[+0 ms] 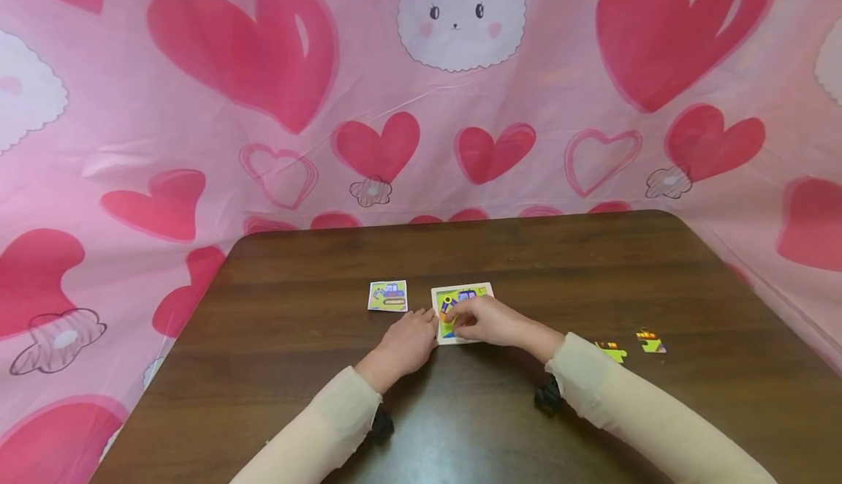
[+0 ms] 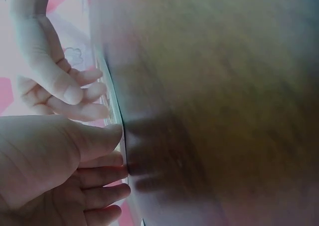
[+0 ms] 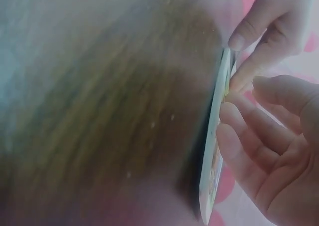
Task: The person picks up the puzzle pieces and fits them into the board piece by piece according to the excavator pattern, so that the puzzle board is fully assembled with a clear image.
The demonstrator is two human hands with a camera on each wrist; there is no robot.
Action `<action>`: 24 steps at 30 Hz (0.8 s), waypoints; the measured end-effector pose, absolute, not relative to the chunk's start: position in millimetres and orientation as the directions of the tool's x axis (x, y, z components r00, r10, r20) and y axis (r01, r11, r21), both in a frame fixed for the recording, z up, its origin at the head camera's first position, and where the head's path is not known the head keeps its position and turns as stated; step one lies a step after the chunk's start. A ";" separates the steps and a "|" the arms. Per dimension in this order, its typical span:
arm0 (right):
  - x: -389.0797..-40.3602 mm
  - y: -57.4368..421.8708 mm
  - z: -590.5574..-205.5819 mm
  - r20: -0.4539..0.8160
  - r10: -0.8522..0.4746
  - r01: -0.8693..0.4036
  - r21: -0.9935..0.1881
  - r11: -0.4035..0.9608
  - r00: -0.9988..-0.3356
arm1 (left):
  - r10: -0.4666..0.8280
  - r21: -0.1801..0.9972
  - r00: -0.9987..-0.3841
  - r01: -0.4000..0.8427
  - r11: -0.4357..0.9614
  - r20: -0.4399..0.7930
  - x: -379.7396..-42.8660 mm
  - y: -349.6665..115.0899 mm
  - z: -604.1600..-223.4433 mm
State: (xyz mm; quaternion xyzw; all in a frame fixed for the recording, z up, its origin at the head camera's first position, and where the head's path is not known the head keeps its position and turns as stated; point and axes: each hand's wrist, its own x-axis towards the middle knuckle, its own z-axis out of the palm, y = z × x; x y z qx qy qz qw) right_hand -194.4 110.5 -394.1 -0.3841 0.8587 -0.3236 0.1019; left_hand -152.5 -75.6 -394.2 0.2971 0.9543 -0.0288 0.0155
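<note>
On the table lies a square puzzle tray (image 1: 489,290) with a pale rim and a yellow-green digger picture partly filled in. My left hand (image 1: 406,343) rests at its left edge, fingers extended and touching the rim. Over the tray's right part, my right hand (image 1: 495,322) bends its fingers down onto the picture. In the right wrist view, that hand's fingertips (image 3: 229,136) touch the tray face, while the thumb stands apart; no piece shows between them. The right hand covers the tray's lower right.
Left of the tray lies a square picture card (image 1: 388,296) with a digger. Two loose puzzle pieces (image 1: 651,341) (image 1: 613,352) lie to the right, one partly behind the right sleeve (image 1: 631,396). A pink heart-patterned cloth (image 1: 368,89) hangs behind the brown table (image 1: 316,265).
</note>
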 end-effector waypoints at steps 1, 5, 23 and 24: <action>-193.6 112.6 -393.0 0.067 -0.720 -0.584 -0.639 0.501 -0.691 | 0.568 -0.043 -0.822 0.569 0.821 -0.044 -152.7 -75.6 -394.5; -190.7 124.9 -385.3 0.062 -0.688 -0.551 -0.652 0.520 -0.723 | 0.571 -0.024 -0.820 0.573 0.819 -0.042 -153.1 -75.9 -395.6; -174.7 235.4 -362.0 0.116 -0.532 -0.488 -0.595 0.639 -0.839 | 0.563 0.038 -0.824 0.562 0.826 -0.060 -153.4 -79.8 -396.1; -172.6 240.9 -361.3 0.119 -0.526 -0.486 -0.589 0.646 -0.842 | 0.564 0.036 -0.823 0.563 0.825 -0.057 -153.7 -79.9 -396.5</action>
